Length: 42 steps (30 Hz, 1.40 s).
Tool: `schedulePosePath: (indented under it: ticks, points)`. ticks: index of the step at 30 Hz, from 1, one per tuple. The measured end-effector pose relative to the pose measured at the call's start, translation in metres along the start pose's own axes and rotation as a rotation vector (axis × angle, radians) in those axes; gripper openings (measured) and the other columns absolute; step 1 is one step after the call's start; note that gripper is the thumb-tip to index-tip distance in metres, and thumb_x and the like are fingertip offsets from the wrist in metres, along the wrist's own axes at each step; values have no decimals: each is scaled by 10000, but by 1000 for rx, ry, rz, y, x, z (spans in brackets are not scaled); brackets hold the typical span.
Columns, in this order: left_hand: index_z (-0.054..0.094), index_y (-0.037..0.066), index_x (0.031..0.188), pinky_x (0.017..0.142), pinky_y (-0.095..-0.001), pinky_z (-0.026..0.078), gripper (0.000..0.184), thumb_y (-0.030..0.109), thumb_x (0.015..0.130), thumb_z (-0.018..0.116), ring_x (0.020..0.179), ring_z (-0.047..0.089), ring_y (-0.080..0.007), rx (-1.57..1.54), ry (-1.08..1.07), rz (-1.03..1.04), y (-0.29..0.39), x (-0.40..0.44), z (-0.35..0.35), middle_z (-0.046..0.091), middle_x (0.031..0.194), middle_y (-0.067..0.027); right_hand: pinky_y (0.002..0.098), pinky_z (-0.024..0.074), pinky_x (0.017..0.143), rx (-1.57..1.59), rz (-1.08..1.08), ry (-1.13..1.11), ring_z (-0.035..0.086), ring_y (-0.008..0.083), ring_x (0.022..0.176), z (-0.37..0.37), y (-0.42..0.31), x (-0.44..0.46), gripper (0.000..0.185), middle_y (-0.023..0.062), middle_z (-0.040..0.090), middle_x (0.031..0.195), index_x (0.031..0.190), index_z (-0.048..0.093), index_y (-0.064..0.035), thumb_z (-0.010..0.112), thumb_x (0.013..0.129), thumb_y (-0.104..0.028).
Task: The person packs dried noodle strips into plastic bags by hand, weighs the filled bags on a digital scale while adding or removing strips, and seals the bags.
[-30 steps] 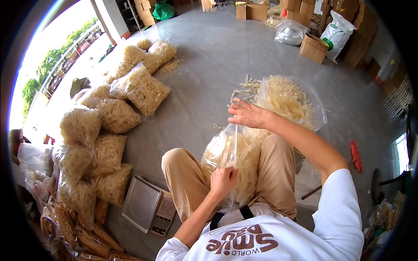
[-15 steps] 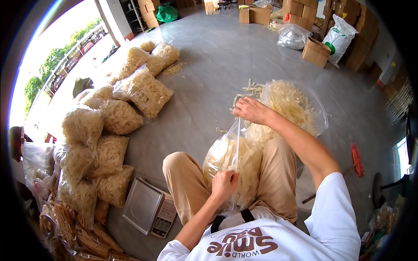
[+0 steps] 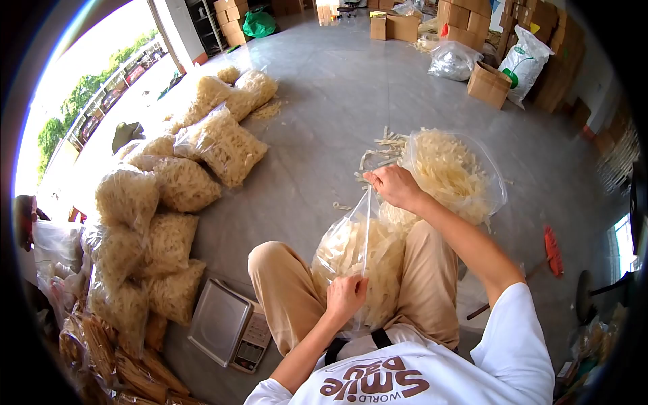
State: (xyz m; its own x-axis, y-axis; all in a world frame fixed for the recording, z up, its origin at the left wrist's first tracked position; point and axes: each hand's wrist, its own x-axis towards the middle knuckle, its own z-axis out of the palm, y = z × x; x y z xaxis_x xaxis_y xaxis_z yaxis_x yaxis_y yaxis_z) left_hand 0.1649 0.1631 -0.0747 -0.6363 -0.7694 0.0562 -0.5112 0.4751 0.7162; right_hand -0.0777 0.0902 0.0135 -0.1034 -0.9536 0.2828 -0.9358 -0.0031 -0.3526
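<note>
I judge the bag (image 3: 337, 253) soft, slippery; best held by its edge (image 3: 366, 236), which right hand (image 3: 395, 185) and left hand (image 3: 345, 297) grip, fingers closed.

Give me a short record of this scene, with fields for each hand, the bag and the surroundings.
Left hand: gripping the clear bag by its near edge
Right hand: pinching the bag's far end
Bag contents: pale flat strips
Left side: filled bags, a scale
Background: cardboard box
</note>
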Motion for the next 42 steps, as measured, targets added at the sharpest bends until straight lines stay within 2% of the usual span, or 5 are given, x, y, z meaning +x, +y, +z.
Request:
schedulePosePath:
  ticks: [26,33,36,38,42]
  points:
    - [574,50,708,547,-474,475,266,252,869,511,598,601,-373,133,-3,31,-2,-5,10,600,624,-185,356,423,563,518,224,171,556,298,595,43,17,-17,160,169,569,650,737,582,-4,566,782,-157]
    - [598,66,754,548,-460,469,234,261,862,528,613,598,-366,91,18,29,-7,-5,16,605,639,-168,335,439,599,853,387,122,540,172,605,67,13,-29,279,35,547,590,777,589,-6,625,843,-275]
    - [590,68,760,543,-461,465,234,270,867,540,611,595,-368,62,40,45,-9,-6,16,598,633,-173,281,443,662,832,259,568,538,130,664,100,17,-40,310,8,579,683,848,618,-11,617,880,-320]
    - [586,59,855,559,-442,464,232,288,875,548,647,605,-339,9,-40,2,-10,-7,12,613,682,-151,253,434,740,1063,421,18,548,116,754,94,22,-54,292,12,590,744,905,634,-2,572,918,-287]
    - [529,49,1103,741,-401,479,322,282,880,544,901,588,-332,-180,17,-26,-15,-22,-7,603,959,-176,270,454,816,1040,429,-136,605,154,871,103,52,-59,246,66,651,911,996,601,-42,472,969,-248]
